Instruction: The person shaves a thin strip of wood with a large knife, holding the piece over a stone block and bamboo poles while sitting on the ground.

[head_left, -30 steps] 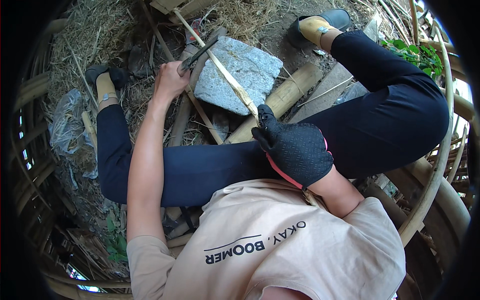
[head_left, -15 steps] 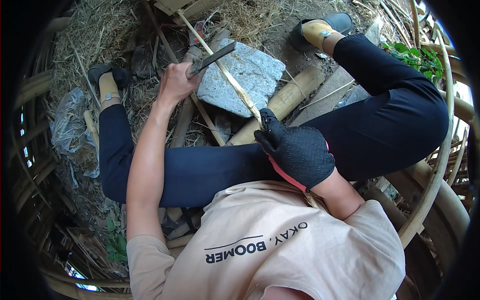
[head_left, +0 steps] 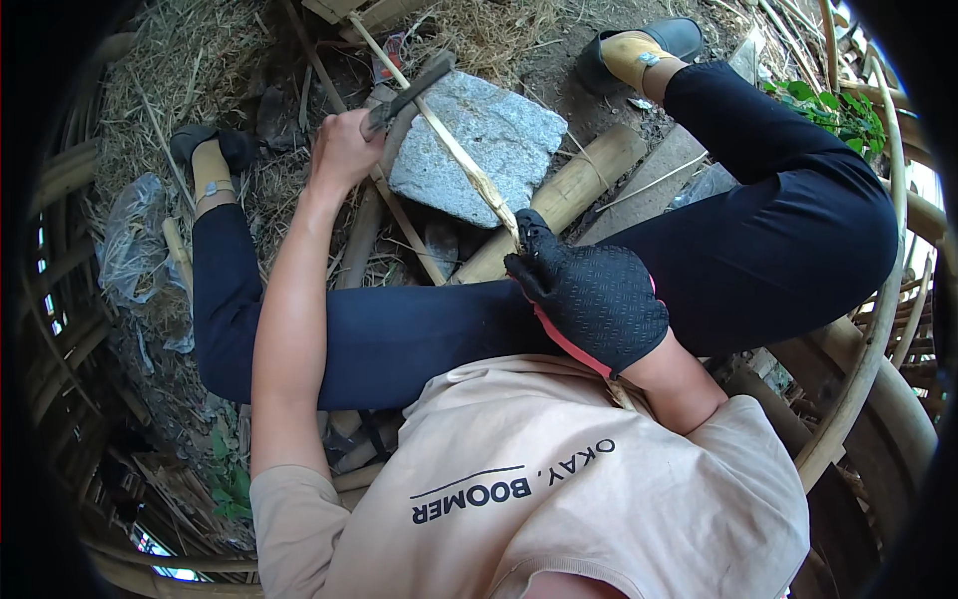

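My bare left hand (head_left: 344, 152) is closed around the handle of a dark-bladed knife (head_left: 417, 90). The blade lies across a thin, pale stick (head_left: 457, 152), which looks like split bamboo with its outer layer partly peeled. Wrapped round the near end of that stick is my right hand (head_left: 602, 304), in a black textured glove with a pink edge. The stick slants away to the upper left, passing over a grey stone block (head_left: 499, 125). Its tail shows again below the gloved wrist, against the beige shirt.
A thick bamboo pole (head_left: 594, 180) and a flat plank (head_left: 659, 180) lie right of the stone. Crumpled clear plastic (head_left: 135, 240) rests on the straw-strewn ground at left. Curved bamboo rails (head_left: 883, 329) stand at the right, near green leaves (head_left: 833, 120). My legs are spread around the stone.
My left hand and the knife have shifted slightly up and left along the stick, and the blade's angle has changed a little. My right hand stays nearly still on the stick.
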